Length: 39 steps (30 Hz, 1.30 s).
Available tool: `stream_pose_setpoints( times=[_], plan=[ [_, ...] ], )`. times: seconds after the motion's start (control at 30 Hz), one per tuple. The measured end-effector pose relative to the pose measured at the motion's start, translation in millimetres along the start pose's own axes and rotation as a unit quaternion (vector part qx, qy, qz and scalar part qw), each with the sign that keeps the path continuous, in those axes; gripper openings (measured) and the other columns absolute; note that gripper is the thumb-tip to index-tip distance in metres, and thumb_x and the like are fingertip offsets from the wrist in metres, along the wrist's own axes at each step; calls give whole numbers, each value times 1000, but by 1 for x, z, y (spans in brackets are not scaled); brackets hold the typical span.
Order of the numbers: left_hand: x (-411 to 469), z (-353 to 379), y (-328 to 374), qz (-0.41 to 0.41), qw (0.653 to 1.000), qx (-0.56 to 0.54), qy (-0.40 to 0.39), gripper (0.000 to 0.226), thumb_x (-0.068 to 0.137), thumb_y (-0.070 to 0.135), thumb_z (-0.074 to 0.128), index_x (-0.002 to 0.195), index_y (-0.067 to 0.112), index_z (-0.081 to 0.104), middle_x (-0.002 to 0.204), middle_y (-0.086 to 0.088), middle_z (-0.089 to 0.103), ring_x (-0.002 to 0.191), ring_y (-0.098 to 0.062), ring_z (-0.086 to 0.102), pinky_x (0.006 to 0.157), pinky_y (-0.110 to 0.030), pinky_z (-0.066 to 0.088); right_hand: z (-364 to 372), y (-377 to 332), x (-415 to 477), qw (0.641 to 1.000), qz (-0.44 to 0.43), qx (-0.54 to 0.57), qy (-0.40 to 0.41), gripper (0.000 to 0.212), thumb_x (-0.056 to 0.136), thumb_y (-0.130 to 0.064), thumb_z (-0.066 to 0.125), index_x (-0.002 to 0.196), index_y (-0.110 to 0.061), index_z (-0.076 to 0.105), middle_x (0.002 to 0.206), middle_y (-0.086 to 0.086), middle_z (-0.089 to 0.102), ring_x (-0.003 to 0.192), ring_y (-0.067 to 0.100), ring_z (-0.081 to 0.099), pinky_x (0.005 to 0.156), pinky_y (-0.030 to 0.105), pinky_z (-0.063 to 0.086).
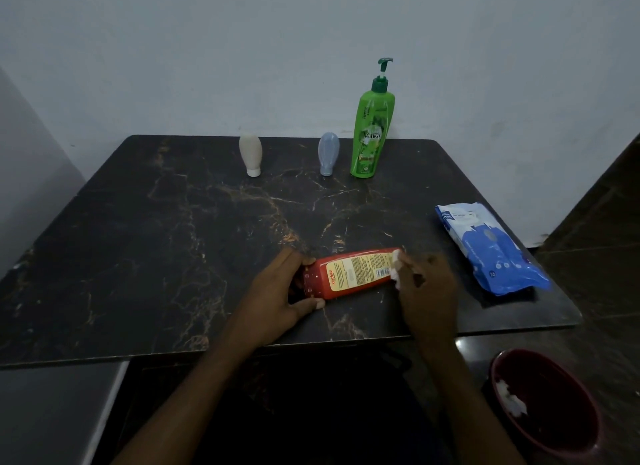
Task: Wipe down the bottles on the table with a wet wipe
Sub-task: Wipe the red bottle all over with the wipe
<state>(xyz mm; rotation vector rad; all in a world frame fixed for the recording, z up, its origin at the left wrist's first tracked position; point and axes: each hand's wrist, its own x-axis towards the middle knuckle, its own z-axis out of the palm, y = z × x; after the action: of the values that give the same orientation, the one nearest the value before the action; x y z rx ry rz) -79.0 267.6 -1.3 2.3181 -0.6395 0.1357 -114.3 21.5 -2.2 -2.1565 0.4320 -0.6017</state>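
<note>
Head view, looking down at a dark table (138, 256). Near the front edge, a red bottle (349, 274) lying on its side. Held at the cap end, on the left, by the left hand (280, 291), fingers and thumb curled round it. Rubbed at the right end with a white wet wipe (396, 267), pinched in the right hand (429, 284). Far back, standing up: a cream bottle (250, 154), a blue bottle (328, 154) and a tall green pump bottle (370, 132). Cannot tell if clean yet. Probably mid-job, going by a crumpled wipe (510, 398) in the red bin (554, 430) down on the right. Wipe pack (491, 246) on the right, ready for more.
</note>
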Motion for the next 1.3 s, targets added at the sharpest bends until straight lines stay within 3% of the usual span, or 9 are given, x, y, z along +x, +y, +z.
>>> stream_pose_setpoints(
  times=[0.2, 0.37, 0.47, 0.53, 0.6, 0.73, 0.93, 1.13, 1.3],
  plan=[
    [-2, 1, 0, 5, 1000, -2, 4, 60, 77, 36, 87, 126, 30, 53, 121, 21, 50, 109, 5, 52, 86, -14, 45, 19, -25, -21, 999, -16, 21, -28, 19, 95, -16, 61, 113, -18, 67, 110, -3, 58, 86, 3, 60, 67, 13, 47],
    [-1, 2, 1, 30, 999, -8, 11, 49, 82, 29, 83, 122, 25, 56, 115, 17, 53, 102, 2, 55, 81, -14, 45, 51, -52, -68, 972, -214, 19, -93, 26, 96, -12, 58, 119, -16, 67, 106, -8, 53, 85, 1, 54, 74, 14, 51],
    [-1, 1, 0, 26, 1000, -3, 12, 53, 79, 33, 85, 123, 29, 54, 117, 19, 52, 103, 0, 56, 84, -18, 47, 45, -45, -55, 979, -186, 26, -84, 24, 95, -10, 59, 116, -15, 69, 106, -10, 52, 85, -3, 51, 76, 6, 45],
    [-1, 1, 0, 19, 1000, 3, 7, 58, 78, 37, 86, 125, 32, 52, 120, 23, 49, 108, 3, 54, 86, -17, 47, 32, -35, -35, 993, -102, 5, -62, 21, 96, -17, 58, 114, -19, 68, 114, -7, 56, 89, -2, 54, 78, 9, 46],
    [-1, 1, 0, 11, 1000, 4, -1, 59, 79, 38, 85, 127, 33, 51, 123, 26, 46, 110, 8, 51, 86, -13, 44, 12, -21, -15, 999, -7, 12, -33, 11, 97, -22, 59, 104, -19, 67, 110, -1, 60, 83, 2, 59, 67, 13, 49],
    [-1, 0, 2, 6, 1000, -2, -9, 59, 80, 36, 85, 127, 36, 48, 125, 28, 44, 109, 9, 51, 83, -11, 45, -12, 0, 6, 998, 44, 1, 35, 6, 94, -16, 63, 96, -11, 64, 99, 4, 60, 74, -4, 51, 59, 10, 34],
    [-5, -1, 5, 36, 999, 5, 1, 58, 82, 30, 84, 125, 37, 46, 124, 27, 43, 105, 4, 55, 81, -17, 51, 9, -34, -9, 1000, 15, 7, -1, 5, 97, -19, 58, 94, -21, 62, 105, 0, 55, 79, 3, 55, 60, 13, 43],
    [-6, -1, 5, 59, 998, -1, 13, 57, 80, 21, 85, 122, 33, 49, 118, 20, 48, 103, -1, 56, 84, -25, 52, 34, -62, -48, 971, -220, -27, -88, 32, 92, -8, 60, 123, -16, 64, 116, -4, 49, 97, 7, 54, 83, 18, 49],
    [-5, 2, 2, 59, 998, 5, 10, 55, 82, 22, 84, 127, 27, 51, 127, 22, 41, 115, 8, 47, 84, -10, 45, 8, -32, -9, 996, -72, -43, -29, 16, 97, -19, 56, 110, -21, 65, 104, -5, 53, 84, 7, 56, 62, 11, 43]
  ],
)
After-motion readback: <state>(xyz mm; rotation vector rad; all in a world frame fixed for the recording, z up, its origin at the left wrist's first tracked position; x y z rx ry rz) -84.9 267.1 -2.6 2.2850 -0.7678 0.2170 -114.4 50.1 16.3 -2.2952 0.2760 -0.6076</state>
